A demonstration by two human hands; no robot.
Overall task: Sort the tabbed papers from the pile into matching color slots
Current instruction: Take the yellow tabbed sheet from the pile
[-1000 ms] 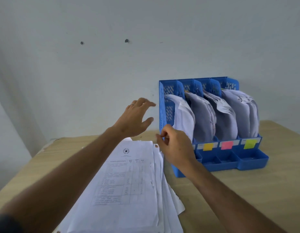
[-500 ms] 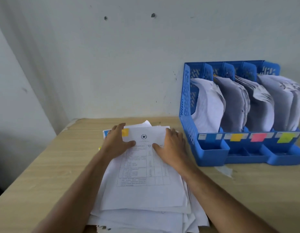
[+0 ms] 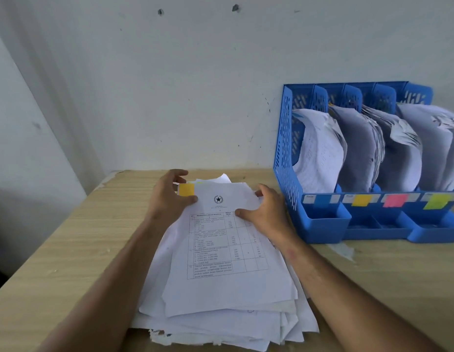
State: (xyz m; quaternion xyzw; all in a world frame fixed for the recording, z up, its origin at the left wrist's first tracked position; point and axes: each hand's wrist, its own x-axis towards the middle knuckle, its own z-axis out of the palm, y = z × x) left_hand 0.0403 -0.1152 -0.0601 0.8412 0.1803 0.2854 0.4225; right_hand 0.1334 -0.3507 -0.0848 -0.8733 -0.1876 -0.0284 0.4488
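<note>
Head view, centre of the frame: the left hand (image 3: 170, 196) grips the upper left corner of the top sheet (image 3: 221, 250), thumb lying on the paper just below the orange-yellow tab (image 3: 186, 190), fingers curled behind the corner. The right hand (image 3: 265, 212) holds the upper right corner of the same sheet, thumb pressed on its face, fingers curled over the far edge. Whether either hand holds one sheet or several cannot be told.

The top sheet lies on the pile (image 3: 221, 313), which occupies the lower centre of the frame on the worktop (image 3: 68, 250). The pile is fanned and uneven, with ragged edges at the bottom.

The blue organiser (image 3: 322, 224) stands at the right of the frame against the wall, well apart from the pile. Its four slots carry front labels, from left to right: blue label (image 3: 321, 200), orange-yellow label (image 3: 361, 200), pink label (image 3: 395, 200), yellow-green label (image 3: 437, 202). All four slots already hold bowed, crowded papers.

Likely faults from this position:
- Double pick. Sheets below may cling to the top sheet and travel with it, taking a wrong tab colour along.
- Colour confusion. The tab appears to match the second slot, but the yellow-green label is a near shade.
- Insertion jam. The filed papers lean across the slot openings, so a limp sheet may buckle or slide into a neighbouring slot.
- Pile shift. A drag across the fanned pile may push loose sheets off it.
</note>
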